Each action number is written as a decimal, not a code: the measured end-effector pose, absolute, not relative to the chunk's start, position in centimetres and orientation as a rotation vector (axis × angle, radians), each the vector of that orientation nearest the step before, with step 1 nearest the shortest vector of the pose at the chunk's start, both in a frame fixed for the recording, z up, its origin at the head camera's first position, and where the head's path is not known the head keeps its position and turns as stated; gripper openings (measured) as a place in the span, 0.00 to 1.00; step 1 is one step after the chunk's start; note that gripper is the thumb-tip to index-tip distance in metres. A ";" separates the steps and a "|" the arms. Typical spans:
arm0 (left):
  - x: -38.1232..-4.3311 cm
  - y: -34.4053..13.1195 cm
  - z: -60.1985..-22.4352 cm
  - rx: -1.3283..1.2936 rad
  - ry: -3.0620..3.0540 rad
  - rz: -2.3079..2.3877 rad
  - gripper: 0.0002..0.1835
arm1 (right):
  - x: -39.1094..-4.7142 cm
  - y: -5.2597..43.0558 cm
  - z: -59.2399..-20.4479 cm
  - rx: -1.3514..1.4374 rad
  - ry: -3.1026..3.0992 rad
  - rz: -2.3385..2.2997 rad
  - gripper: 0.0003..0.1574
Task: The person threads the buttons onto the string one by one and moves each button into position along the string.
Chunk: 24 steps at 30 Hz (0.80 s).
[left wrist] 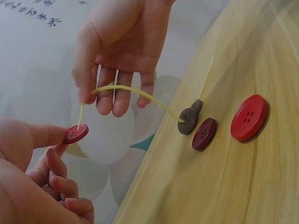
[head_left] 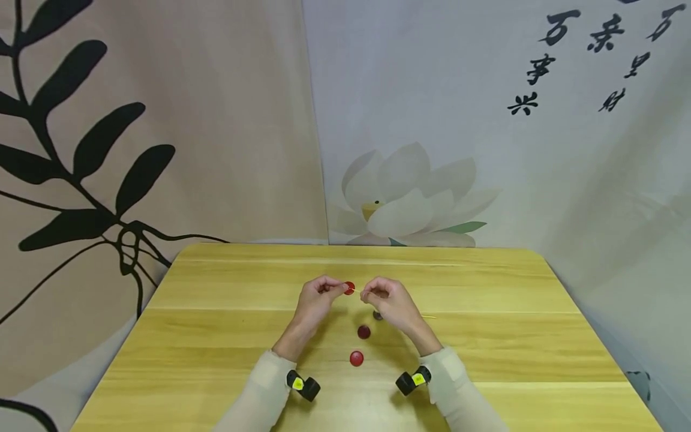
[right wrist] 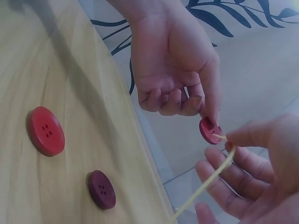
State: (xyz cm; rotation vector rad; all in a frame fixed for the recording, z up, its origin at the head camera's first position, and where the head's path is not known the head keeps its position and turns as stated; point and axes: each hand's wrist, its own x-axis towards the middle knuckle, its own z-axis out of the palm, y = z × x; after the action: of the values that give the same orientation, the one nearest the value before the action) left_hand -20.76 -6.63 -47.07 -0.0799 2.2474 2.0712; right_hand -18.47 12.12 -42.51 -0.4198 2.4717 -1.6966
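Note:
Between thumb and finger my left hand (head_left: 315,303) pinches a small red four-hole button (left wrist: 76,134) by its edge. My right hand (head_left: 395,305) pinches a yellow cord (left wrist: 128,88) close to that button. The cord's short end meets the middle of the red button's face; whether it comes out behind is hidden. From the right fingertips the cord curves down into a grey-brown button (left wrist: 188,121) on the table. Another grey-brown piece (left wrist: 198,106) lies against that button, and a cord tail stretches beyond. My right hand partly covers these in the head view.
On the wooden table (head_left: 216,336), a dark maroon button (head_left: 364,332) lies below the hands. A larger bright red button (head_left: 356,359) lies nearer me, between the forearms. Printed curtains hang behind the table's far edge.

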 end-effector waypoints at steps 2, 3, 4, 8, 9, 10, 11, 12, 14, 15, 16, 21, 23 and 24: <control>-20.7 -6.6 -47.1 -0.083 2.243 2.070 0.09 | -18.4 12.0 -42.5 -0.409 2.463 -1.705 0.06; -20.6 -6.5 -47.1 -0.084 2.241 2.070 0.08 | -18.3 12.0 -42.4 -0.406 2.457 -1.712 0.06; -20.6 -6.4 -47.1 -0.081 2.241 2.069 0.08 | -18.3 11.9 -42.4 -0.405 2.451 -1.717 0.07; -20.5 -6.2 -47.2 -0.075 2.239 2.072 0.08 | -18.2 11.8 -42.3 -0.405 2.448 -1.732 0.07; -20.4 -6.1 -47.3 -0.074 2.236 2.077 0.08 | -18.2 11.8 -42.4 -0.405 2.446 -1.733 0.07; -20.4 -6.1 -47.3 -0.072 2.235 2.078 0.08 | -18.2 11.8 -42.5 -0.403 2.443 -1.733 0.07; -20.3 -6.0 -47.4 -0.074 2.233 2.080 0.09 | -18.3 11.8 -42.7 -0.400 2.443 -1.732 0.07; -20.3 -6.0 -47.4 -0.076 2.230 2.083 0.09 | -18.4 11.8 -42.9 -0.396 2.442 -1.728 0.07; -20.2 -6.0 -47.5 -0.081 2.227 2.081 0.09 | -18.7 11.9 -43.7 -0.384 2.443 -1.719 0.07; -20.2 -6.0 -47.5 -0.084 2.224 2.080 0.09 | -18.9 11.9 -44.2 -0.380 2.443 -1.718 0.07; -20.1 -5.9 -47.5 -0.086 2.224 2.076 0.09 | -19.1 12.0 -44.6 -0.377 2.448 -1.717 0.06; -20.4 -5.9 -47.7 -0.092 2.221 2.079 0.09 | -20.1 12.1 -46.0 -0.398 2.483 -1.738 0.04; -20.5 -5.9 -47.7 -0.092 2.216 2.084 0.09 | -20.3 12.2 -46.1 -0.405 2.482 -1.755 0.03; -20.5 -5.9 -47.6 -0.092 2.210 2.087 0.09 | -20.4 12.2 -46.2 -0.405 2.479 -1.760 0.03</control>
State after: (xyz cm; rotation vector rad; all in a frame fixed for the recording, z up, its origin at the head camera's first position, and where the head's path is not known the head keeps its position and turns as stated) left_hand -20.48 -5.91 -47.63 -0.0920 2.2099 2.0865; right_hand -20.38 12.20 -46.17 -0.4045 2.4791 -1.7595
